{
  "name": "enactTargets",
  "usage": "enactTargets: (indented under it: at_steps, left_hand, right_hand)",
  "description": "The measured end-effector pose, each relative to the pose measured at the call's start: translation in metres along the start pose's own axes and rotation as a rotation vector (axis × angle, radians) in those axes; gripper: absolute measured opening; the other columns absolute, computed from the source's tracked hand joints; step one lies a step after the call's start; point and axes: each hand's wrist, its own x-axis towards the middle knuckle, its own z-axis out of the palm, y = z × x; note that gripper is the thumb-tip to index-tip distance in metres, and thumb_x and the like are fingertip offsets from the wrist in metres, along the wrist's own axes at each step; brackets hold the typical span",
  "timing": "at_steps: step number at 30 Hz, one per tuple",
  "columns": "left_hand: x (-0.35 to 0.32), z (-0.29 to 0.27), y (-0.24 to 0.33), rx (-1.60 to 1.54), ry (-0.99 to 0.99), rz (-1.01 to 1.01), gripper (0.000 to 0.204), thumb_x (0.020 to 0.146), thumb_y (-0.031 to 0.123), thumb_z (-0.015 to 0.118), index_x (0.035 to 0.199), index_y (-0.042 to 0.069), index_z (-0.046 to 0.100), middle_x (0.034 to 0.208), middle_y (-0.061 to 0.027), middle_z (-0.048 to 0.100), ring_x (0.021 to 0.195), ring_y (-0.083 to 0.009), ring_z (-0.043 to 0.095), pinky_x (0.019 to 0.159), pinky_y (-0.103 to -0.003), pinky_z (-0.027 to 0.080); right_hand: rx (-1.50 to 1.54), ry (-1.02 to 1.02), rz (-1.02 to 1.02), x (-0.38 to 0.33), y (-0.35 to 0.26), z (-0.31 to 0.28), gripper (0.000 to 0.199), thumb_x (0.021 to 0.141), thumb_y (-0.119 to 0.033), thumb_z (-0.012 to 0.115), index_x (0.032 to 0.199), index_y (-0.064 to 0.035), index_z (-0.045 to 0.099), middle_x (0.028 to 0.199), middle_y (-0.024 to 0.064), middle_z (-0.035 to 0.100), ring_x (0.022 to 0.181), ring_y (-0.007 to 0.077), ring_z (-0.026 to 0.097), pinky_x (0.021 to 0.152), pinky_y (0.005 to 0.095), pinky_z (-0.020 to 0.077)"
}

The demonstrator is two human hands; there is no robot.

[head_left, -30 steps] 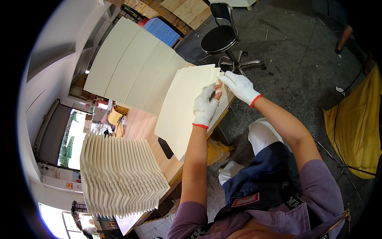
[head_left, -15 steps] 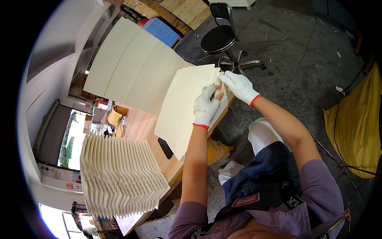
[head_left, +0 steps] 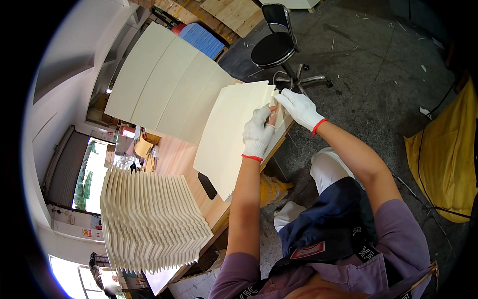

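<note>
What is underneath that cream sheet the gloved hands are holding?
Under the cream sheet lies the wooden table, with a dark flat object poking out at its lower edge. Whatever else lies beneath is covered by the sheet.

Just beyond the hands, a black swivel stool (head_left: 275,47) on grey concrete floor (head_left: 378,65). Far to the right, a crumpled yellow sheet (head_left: 440,167). Left of and below them, a staggered stack of cream sheets (head_left: 149,222); further up, blue sheets (head_left: 201,40) and pale wooden boards (head_left: 234,12).
</note>
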Motion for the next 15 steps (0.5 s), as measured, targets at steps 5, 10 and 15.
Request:
enactTargets:
  at_steps: [5,10,15]
  left_hand:
    - [-0.0013,0.0007,-0.0027,0.020,0.026,0.029,0.032,0.088,0.023,0.068,0.120,0.022,0.067,0.092,-0.0077,0.063,0.082,-0.0249,0.064,0.076,-0.033,0.050]
    - [-0.0003,0.0002,-0.0019,0.016,0.019,0.036,0.031,0.090,0.022,0.066,0.121,0.023,0.067,0.093,-0.0080,0.064,0.083,-0.0267,0.066,0.076,-0.034,0.050]
    - [-0.0012,0.0039,-0.0066,-0.036,0.087,0.049,0.027,0.093,0.020,0.058,0.118,0.025,0.066,0.099,-0.0100,0.062,0.085,-0.0331,0.066,0.075,-0.041,0.052]
  right_hand:
    - [0.010,0.000,-0.014,0.0002,-0.0006,0.0009,0.040,0.099,-0.047,0.042,0.098,-0.0090,0.055,0.089,0.0189,0.063,0.087,0.0404,0.061,0.073,0.0479,0.0453]
    - [0.008,0.006,-0.012,-0.0003,-0.0008,-0.0005,0.040,0.099,-0.047,0.042,0.098,-0.0092,0.055,0.089,0.0183,0.063,0.086,0.0398,0.061,0.073,0.0476,0.0453]
    - [-0.003,-0.050,0.019,-0.0015,-0.0049,-0.0046,0.039,0.100,-0.047,0.042,0.098,-0.0100,0.055,0.087,0.0173,0.063,0.085,0.0388,0.061,0.073,0.0476,0.0453]
